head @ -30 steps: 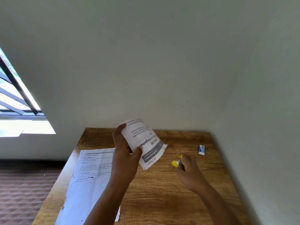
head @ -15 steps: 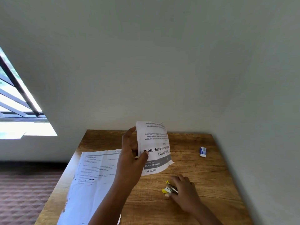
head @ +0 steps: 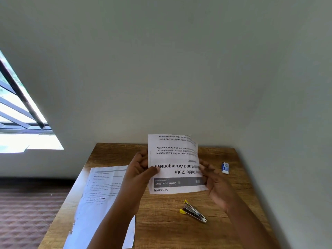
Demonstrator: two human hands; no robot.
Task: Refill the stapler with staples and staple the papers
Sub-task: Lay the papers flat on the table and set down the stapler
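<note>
Left grip [head: 142, 169] and right grip [head: 213, 178] pinching the folded paper [head: 175, 164] above the counter [head: 161, 221], stapler [head: 193, 211] lying untouched below: risk of sheets slipping askew before stapling.

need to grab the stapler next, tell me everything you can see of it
The stapler is small, with a silvery metal body and yellow plastic at its two left-hand tips. It lies on the wooden table, near the front, long axis slanting from upper left to lower right. Its arms are spread slightly at the yellow end, so it looks partly open. Nothing touches it but the table; both hands are above it, on a printed sheet.
</note>
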